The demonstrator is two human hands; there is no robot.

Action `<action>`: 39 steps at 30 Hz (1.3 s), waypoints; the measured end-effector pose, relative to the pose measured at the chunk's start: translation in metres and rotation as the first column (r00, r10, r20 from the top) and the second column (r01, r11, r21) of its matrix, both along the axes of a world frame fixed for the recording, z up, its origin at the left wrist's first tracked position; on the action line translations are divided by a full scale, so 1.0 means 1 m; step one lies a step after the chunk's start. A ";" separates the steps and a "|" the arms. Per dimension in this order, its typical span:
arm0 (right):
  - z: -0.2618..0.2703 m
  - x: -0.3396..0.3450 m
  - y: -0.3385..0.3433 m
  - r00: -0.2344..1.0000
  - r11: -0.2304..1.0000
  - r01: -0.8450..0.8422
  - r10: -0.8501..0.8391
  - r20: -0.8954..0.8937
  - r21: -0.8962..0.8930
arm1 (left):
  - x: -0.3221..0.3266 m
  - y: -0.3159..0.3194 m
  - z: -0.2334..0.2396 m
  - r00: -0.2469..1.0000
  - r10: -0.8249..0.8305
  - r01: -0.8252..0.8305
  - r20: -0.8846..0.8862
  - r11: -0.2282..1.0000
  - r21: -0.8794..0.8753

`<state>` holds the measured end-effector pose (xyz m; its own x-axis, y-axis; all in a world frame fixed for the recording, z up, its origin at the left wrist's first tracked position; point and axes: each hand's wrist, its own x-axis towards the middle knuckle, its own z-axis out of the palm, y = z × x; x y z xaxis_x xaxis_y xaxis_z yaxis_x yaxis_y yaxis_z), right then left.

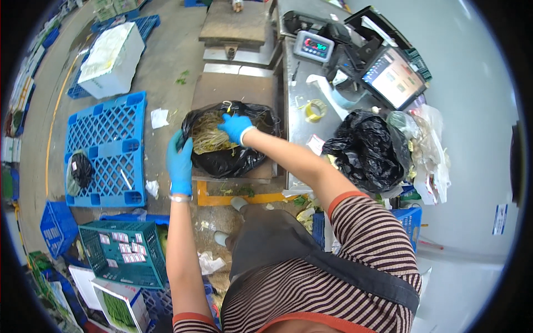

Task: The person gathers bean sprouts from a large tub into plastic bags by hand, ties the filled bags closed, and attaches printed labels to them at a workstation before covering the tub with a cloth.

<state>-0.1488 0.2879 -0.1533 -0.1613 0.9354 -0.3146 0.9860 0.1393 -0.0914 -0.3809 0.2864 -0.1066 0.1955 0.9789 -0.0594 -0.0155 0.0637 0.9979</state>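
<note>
An opened black plastic bag (225, 163) rests on the brown platform of a floor scale (233, 88). Long, pale yellow sprouts (207, 134), probably bean sprouts, fill much of the bag. Both my hands wear blue gloves. My left hand (180, 160) grips the bag's left rim, thumb on the inner side and fingers outside. Over the sprouts, inside the bag's mouth, is my right hand (236, 128) with its fingers bent. Whether any sprouts are caught between those fingers cannot be made out.
To the right, a steel table (300, 137) bears a scale display (314, 46), a monitor (393, 78), yellow tape (315, 110) and crumpled black bags (368, 150). On the left lie a blue pallet (104, 141) and a green crate (125, 254) with labels. A second platform scale (233, 25) stands beyond.
</note>
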 end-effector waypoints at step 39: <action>-0.031 -0.501 -0.276 0.695 0.521 -0.681 0.238 -0.679 -0.514 | -0.376 -0.827 -0.084 -0.092 0.937 -0.629 -0.337 -0.317 -0.709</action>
<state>-0.6497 0.0119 -0.1844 -0.8220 0.1916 -0.5364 0.5689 0.2325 -0.7888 -0.7572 -0.5406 -0.1905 -0.5882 -0.1363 -0.7971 -0.8086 0.1117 0.5776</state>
